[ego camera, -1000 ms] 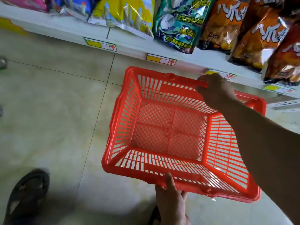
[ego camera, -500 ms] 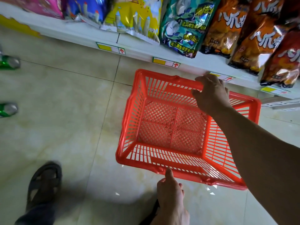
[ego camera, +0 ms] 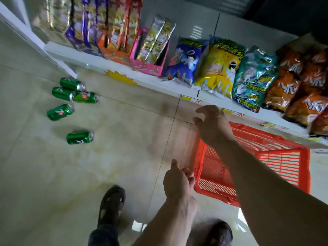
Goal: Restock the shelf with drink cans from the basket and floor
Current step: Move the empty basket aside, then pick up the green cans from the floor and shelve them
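Basket under my right hand looks empty. Five cans on floor, well left of both hands. Right fingers spread, left loosely curled, both holding nothing. No cans shelved in view yet.

Glossy beige tile floor with dark grout lines; grey back wall; dim light, soft reflections.

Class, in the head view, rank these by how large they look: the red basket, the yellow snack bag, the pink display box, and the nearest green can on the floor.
1. red basket
2. yellow snack bag
3. pink display box, though it stands farther from the camera, so this rank against the bag is unsure
4. nearest green can
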